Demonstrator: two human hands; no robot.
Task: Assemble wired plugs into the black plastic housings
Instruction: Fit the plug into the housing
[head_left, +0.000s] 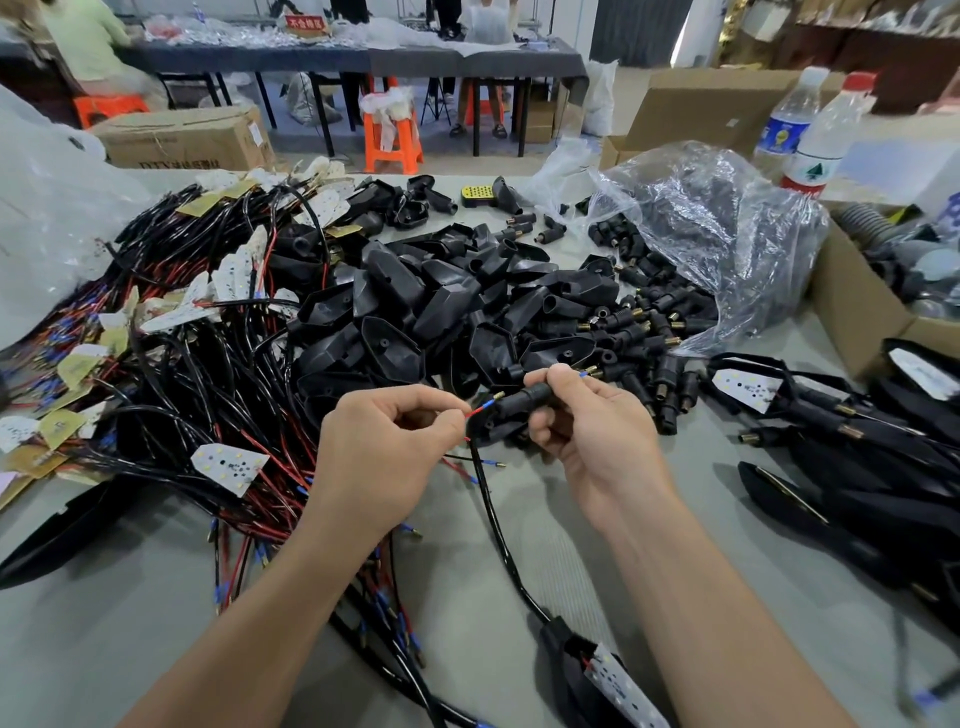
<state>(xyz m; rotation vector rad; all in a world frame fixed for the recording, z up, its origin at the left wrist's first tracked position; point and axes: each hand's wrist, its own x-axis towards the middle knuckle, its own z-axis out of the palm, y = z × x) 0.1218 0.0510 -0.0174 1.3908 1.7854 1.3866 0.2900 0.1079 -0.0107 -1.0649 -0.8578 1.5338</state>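
My left hand (387, 452) pinches a thin red wire (475, 412) with a blue crimped tip, held up to the brass end of a small black plug (524, 397). My right hand (587, 431) grips that plug between thumb and fingers above the table. A black cable (498, 525) runs from the hands down to a housing with a white LED board (608, 670) near the front edge. Behind the hands lies a pile of black plastic housings (426, 306). Loose black plugs (649, 332) spill from a clear bag.
A tangle of black and red wired LED boards (197, 353) covers the left of the table. Assembled pieces (857, 467) lie at the right. A clear plastic bag (717, 228), a cardboard box (857, 312) and two water bottles (810, 135) stand at the back right.
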